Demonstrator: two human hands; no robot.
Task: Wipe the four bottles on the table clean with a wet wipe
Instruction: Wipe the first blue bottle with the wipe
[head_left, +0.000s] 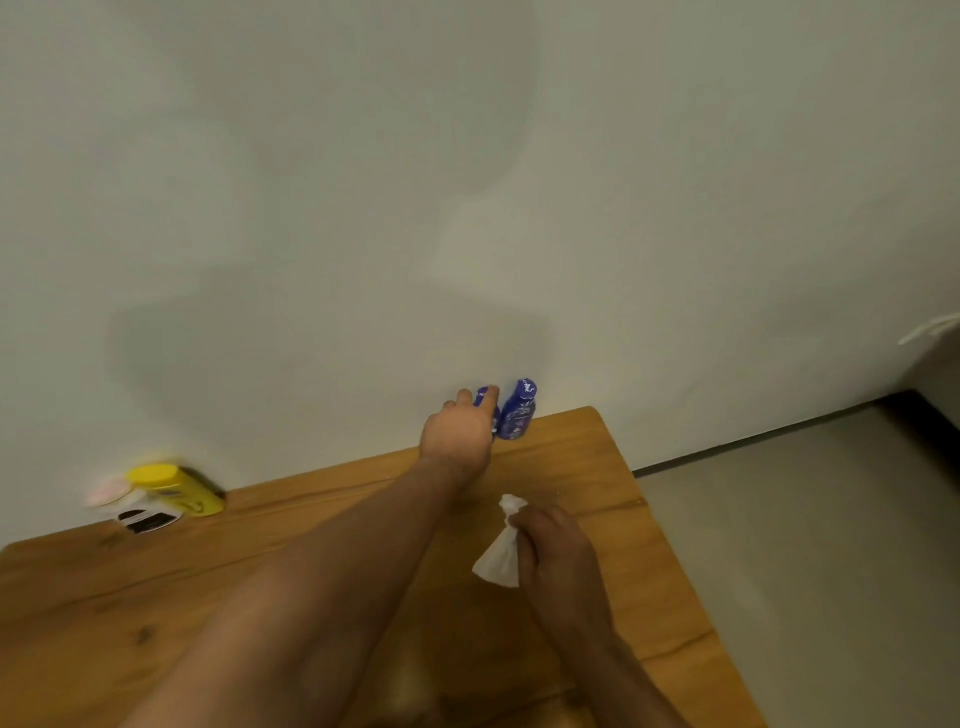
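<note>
The left grip (460, 431) clasps one blue bottle (484, 397) beside its twin (517, 411) at the worktop's (260, 571) far edge, the right grip (556, 551) pinches the wet wipe (500, 558), and the yellow bottle (176, 488) and white bottle (141, 512) wait at the far left corner, so most wiping probably remains.

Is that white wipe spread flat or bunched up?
Bunched up: the right hand pinches the wet wipe, a tuft above, a crumpled fan below.

The left grip (457, 434) covers most of one blue bottle (482, 398) at the far edge of the bench (311, 519). The middle of the wet wipe (501, 564) hides inside the right grip (558, 551). Near the far left corner, the yellow bottle (176, 488) and white bottle (145, 514) are blurred, labels unreadable.
</note>
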